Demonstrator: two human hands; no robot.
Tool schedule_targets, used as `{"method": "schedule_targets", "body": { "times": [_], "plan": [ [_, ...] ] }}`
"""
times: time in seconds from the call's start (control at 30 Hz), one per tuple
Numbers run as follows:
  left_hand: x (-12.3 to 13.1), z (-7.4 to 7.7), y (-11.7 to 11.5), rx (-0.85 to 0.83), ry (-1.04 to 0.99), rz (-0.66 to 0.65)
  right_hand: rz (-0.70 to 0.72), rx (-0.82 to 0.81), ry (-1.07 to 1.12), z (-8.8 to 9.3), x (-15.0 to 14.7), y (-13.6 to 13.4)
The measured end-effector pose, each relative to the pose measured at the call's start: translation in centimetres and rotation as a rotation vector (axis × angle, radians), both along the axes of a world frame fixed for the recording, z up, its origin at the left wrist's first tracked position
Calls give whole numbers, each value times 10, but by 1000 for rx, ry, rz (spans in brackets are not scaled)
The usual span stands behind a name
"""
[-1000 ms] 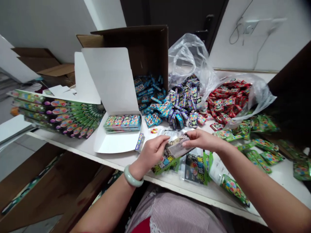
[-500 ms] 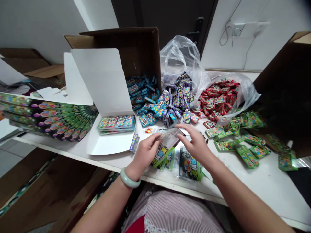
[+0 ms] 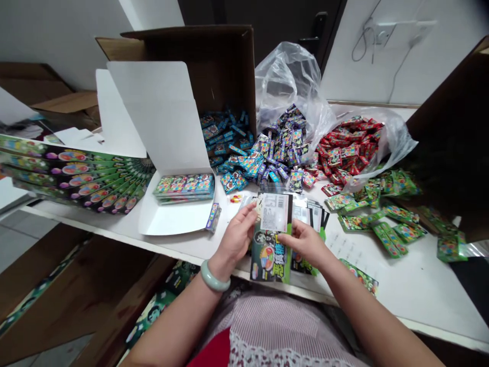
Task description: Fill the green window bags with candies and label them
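Note:
A flat black and green printed pouch [image 3: 272, 257] with a white label panel near its top is held up in front of me, above the table's front edge. My left hand [image 3: 237, 235] pinches its left side, thumb in front. On the right side my right hand [image 3: 306, 243] grips the same pouch, thumb across its printed face. More such pouches [image 3: 314, 214] lie fanned on the table behind and beside it, partly covered by the right hand. Left of them is a small purple candy box [image 3: 213, 217] in clear wrap.
An open white carton [image 3: 173, 220] holds stacked candy packs [image 3: 185, 188]. Behind are heaps of blue packets [image 3: 233, 181], purple packets [image 3: 282, 140] and red packets [image 3: 349, 145], with clear plastic bags [image 3: 294, 76]. Green packets [image 3: 389, 239] lie right, by a large cardboard box [image 3: 454, 137].
Both hands have brought the pouch lower and turned it so its printed face shows. My right hand has moved down its right side. The view has shifted slightly.

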State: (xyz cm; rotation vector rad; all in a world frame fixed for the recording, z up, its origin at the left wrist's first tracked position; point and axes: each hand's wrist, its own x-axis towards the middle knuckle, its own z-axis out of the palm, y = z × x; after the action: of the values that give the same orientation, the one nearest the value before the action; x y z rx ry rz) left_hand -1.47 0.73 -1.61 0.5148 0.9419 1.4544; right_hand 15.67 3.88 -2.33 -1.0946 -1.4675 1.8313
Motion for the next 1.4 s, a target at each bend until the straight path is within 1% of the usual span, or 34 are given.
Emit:
{"method": "schedule_targets", "body": {
  "times": [0.13, 0.23, 0.3, 0.37, 0.47, 0.53, 0.6, 0.67, 0.7, 0.77, 0.83, 0.87, 0.93, 1.0, 1.07, 1.17, 1.2, 1.27, 1.33, 1.37, 1.4],
  "plan": [
    [9, -3, -1, 26, 17, 43, 45, -93, 49, -8, 17, -21],
    [21, -11, -1, 0, 23, 76, 60, -124, -22, -14, 28, -35],
    [27, -18, -1, -16, 56, 84, 27, -117, -56, -18, 33, -41],
    [28, -22, 0, -4, 123, 55, -4, -122, -45, -21, 35, -45],
    [23, -22, -3, 86, 301, -28, 6, -136, 11, -23, 40, -49],
    [18, -18, -8, 146, 420, -60, -42, -56, 46, -18, 46, -49],
    [15, -13, -14, 188, 488, -83, -173, 111, 73, -9, 53, -45],
    [13, -7, -16, 233, 515, -128, -299, 280, 64, 4, 57, -37],
    [13, -3, -16, 256, 519, -153, -333, 335, 47, 10, 58, -33],
    [12, 4, -15, 281, 523, -211, -362, 391, 7, 20, 59, -26],
    [8, 12, -14, 268, 524, -283, -350, 405, -32, 25, 58, -22],
    [6, 15, -13, 253, 527, -323, -322, 403, -53, 26, 58, -22],
    [0, 20, -14, 223, 543, -397, -230, 374, -79, 28, 58, -22],
    [-4, 25, -15, 211, 570, -433, -147, 329, -74, 31, 59, -22],
    [-4, 31, -15, 229, 625, -405, -120, 337, -81, 37, 59, -21],
    [3, 39, -12, 289, 705, -293, -143, 450, -152, 47, 57, -15],
    [6, 41, -11, 297, 699, -267, -158, 454, -146, 50, 56, -13],
    [9, 44, -9, 286, 619, -248, -176, 385, -70, 53, 54, -9],
    [10, 46, -10, 258, 516, -247, -158, 308, -3, 54, 53, -8],
    [9, 46, -10, 248, 492, -247, -144, 316, 1, 55, 53, -8],
    [8, 47, -11, 246, 495, -246, -128, 360, -18, 56, 53, -8]
  ]
}}
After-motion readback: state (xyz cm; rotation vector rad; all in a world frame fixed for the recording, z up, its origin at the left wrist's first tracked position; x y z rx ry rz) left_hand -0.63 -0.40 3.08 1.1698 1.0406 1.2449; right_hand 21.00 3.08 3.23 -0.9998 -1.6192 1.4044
